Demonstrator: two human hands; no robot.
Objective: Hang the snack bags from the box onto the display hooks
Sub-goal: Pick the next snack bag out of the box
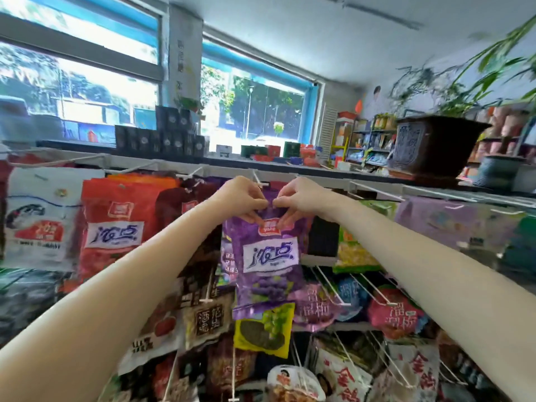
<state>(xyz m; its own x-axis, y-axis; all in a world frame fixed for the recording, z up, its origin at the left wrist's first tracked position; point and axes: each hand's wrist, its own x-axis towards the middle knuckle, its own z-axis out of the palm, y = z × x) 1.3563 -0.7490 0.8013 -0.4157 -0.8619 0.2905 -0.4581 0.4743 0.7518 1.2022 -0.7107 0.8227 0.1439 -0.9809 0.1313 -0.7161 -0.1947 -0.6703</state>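
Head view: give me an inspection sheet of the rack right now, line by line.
Surface: wire display rack with white hooks, most of them loaded.
Job's things: purple bag held up at the top hook; whether it is threaded on cannot be told. The box is not in view.
Clutter: red bags to the left, yellow-green bag below, more packets lower down.
Hands: left hand and right hand both pinch the purple bag's top edge.
Cables: nothing seen.
Surroundings: windows behind, dark boxes on the ledge, potted plant to the right, shelves beyond.
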